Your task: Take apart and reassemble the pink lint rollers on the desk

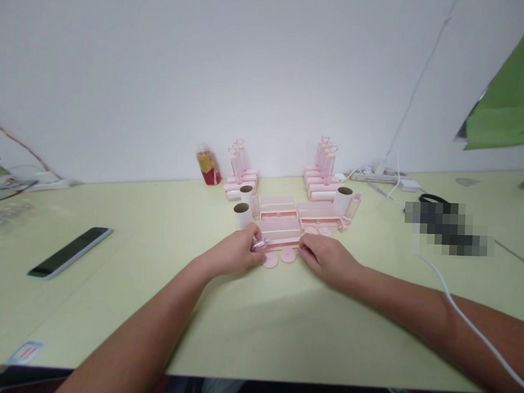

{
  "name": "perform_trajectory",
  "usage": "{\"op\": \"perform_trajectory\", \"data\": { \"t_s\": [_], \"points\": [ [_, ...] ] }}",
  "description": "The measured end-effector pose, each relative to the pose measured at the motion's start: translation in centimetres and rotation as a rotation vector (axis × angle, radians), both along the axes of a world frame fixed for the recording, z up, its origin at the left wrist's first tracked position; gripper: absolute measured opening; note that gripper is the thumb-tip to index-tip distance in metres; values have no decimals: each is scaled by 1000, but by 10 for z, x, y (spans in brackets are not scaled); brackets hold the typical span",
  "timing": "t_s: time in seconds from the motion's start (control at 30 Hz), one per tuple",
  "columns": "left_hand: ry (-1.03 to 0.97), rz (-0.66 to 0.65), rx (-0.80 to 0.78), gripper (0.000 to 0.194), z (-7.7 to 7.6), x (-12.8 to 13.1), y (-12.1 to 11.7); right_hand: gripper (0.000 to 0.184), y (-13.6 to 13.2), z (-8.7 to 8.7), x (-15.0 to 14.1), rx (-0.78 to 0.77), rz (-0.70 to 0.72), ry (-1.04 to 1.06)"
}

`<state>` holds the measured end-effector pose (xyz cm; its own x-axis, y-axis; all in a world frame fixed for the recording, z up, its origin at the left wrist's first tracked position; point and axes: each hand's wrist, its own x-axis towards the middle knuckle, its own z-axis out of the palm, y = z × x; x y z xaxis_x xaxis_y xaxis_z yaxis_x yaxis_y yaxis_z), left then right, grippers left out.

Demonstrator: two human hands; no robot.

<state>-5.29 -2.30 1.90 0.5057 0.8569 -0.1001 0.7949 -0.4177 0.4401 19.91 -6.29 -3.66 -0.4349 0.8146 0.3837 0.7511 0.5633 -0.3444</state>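
Note:
My left hand (238, 250) has thumb and fingers closed around a small clear-pink plastic piece (261, 243) at the left end of the nearest pink plastic box (280, 226). At that box's right front corner, my right hand (331, 259) is closed with its fingers curled; whatever is in them is hidden. Two flat pink discs (288, 255) lie between the hands, and two more pink discs (325, 231) are behind my right hand. Another pink box (319, 211) sits to the right. White cardboard tubes (243, 219) stand upright beside the boxes.
Pink cases with upright clear tubes stand in two groups, left (242, 176) and right (325, 178). A red-and-yellow packet (210, 167) leans near the wall. A phone (71, 253) lies at left. A white cable (448, 292) crosses over my right arm; a power strip (373, 176) is behind.

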Motion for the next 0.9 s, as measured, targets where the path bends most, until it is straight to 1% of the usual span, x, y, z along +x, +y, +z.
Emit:
{"op": "perform_trajectory", "data": {
  "t_s": [0.2, 0.37, 0.47, 0.57, 0.77, 0.9],
  "points": [
    [82, -28, 48, 38, -3, 2, -2, 13, 4, -3, 0, -1, 3, -43],
    [156, -16, 81, 43, -4, 7, -4, 14, 3, -3, 0, -18, -15, -46],
    [211, -8, 125, 41, -7, 9, -4, 22, 1, -3, 0, -32, -34, -61],
    [247, -19, 186, 37, -10, 9, -3, 26, 1, -3, 0, -42, -58, -70],
    [264, -37, 219, 38, -12, 8, -2, 22, 2, -3, -3, -65, -118, -83],
    [265, -28, 219, 39, -11, 8, -1, 18, 2, -3, -3, -76, -112, -70]
  ]
}}
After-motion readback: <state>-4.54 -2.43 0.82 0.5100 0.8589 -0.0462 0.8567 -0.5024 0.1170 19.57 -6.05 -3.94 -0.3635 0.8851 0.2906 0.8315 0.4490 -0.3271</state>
